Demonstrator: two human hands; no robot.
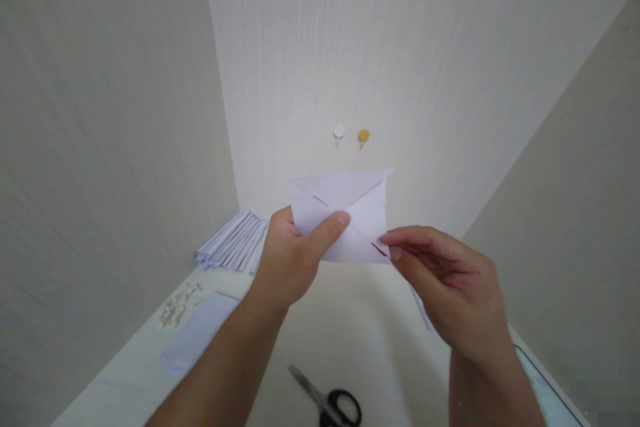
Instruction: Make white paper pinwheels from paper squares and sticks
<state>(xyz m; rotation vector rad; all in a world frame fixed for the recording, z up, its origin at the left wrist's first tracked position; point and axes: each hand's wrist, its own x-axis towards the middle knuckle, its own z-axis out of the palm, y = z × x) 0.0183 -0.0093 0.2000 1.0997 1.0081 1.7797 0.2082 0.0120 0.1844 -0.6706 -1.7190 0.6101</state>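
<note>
- Pale, streaked wall panels (310, 47) are enclosing the work area, filling the upper frame and both sides.
- A pale, smooth tabletop (350, 327) is extending across the lower centre.
- The bare right hand (450, 287), right of centre, is pinching the lower right corner of the envelope between thumb and index finger; the exact contact is partly hidden.
- The white, rectangular, folded-paper envelope (367, 213) is being held up at frame centre, clear of the tabletop, its crossing flap edges facing the camera. Handling, by judgement: it is probably behaving as light, thin and easily creased, with flaps tending to spring open. Suitable holds: the flap crossing, pressed flat, and the outer corners, pinched lightly.
- The bare left hand (295, 260), left of centre, is clamping the envelope: the thumb is pressing near the flap crossing, the fingers are supporting from behind.
- A flat white paper piece (200, 333) is lying at lower left, beside the left forearm.
- A stack of narrow, folded white paper strips (233, 243) is resting left of centre.
- Black-handled metal scissors (320, 400) are lying at bottom centre.
- A loose heap of small white-and-gold pieces (180, 305) is lying at lower left.
- Two small round hooks, one white (339, 132), one gold (364, 136), are hanging above the envelope.
- A thin dark-red streak (379, 249) is showing beside the right fingertips.
</note>
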